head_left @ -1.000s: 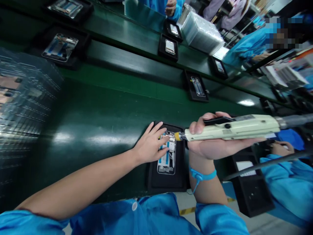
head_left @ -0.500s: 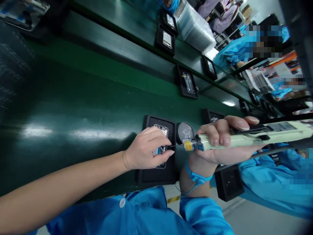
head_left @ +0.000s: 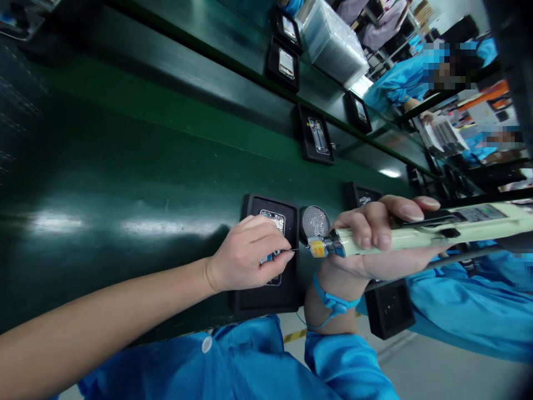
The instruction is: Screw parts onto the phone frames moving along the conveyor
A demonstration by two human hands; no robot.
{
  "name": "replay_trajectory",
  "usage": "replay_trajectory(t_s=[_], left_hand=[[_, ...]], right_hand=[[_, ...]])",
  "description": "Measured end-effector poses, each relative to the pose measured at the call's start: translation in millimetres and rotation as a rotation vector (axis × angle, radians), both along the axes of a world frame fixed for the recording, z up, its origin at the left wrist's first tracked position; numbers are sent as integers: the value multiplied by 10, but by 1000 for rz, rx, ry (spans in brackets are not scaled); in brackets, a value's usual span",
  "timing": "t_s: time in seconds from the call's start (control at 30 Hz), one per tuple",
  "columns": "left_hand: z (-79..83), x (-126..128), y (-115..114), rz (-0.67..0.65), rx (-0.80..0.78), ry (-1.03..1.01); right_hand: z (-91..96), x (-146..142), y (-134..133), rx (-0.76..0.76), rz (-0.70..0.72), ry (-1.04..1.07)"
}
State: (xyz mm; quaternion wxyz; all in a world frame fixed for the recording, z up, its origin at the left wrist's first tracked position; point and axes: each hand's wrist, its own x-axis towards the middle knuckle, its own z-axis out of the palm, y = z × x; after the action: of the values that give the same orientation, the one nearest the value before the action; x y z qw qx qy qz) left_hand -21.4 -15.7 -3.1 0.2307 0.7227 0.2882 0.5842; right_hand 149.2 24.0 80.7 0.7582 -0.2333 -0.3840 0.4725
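The left hand (head_left: 249,256) is pinched shut at the thin bit of the electric screwdriver (head_left: 478,225); whether it holds a screw is too small to tell. The right hand (head_left: 375,238) is clenched around the barrel. The bit hovers off the opened phone (head_left: 275,218), which lies in its black tray (head_left: 266,297) on the green counter (head_left: 145,183), so fastening looks unfinished. A round screw dish (head_left: 315,221) sits just beside the tray.

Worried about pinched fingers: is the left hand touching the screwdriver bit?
Touching. The head view shows the screwdriver's bit tip meeting pinched fingertips of the left hand, no gap.
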Motion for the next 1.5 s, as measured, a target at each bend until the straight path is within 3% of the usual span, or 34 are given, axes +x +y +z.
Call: replay_trajectory(t_s=[0.17, 0.4, 0.63, 0.87, 1.0, 1.2, 1.33, 1.5], left_hand=[[-11, 0, 3, 0, 30, 2], [-19, 3, 10, -2, 9, 8], [-44, 4, 14, -15, -7, 1], [-51, -12, 27, -49, -82, 48], [-140, -85, 142, -31, -94, 100], [-318, -170, 438, 120, -72, 181], [-346, -179, 460, 168, -129, 204], [-339, -240, 465, 226, -223, 253]], right_hand=[[-4, 14, 16, -15, -62, -62], [-9, 27, -4, -4, 0, -16], [-5, -34, -30, -82, -161, -143], [-13, 138, 51, 7, -145, -200], [9, 276, 122, 61, -176, -327], [-295, 577, 367, 32, -251, -405], [-544, 695, 494, -28, -261, -319], [-679, 785, 565, -48, -321, -259]])
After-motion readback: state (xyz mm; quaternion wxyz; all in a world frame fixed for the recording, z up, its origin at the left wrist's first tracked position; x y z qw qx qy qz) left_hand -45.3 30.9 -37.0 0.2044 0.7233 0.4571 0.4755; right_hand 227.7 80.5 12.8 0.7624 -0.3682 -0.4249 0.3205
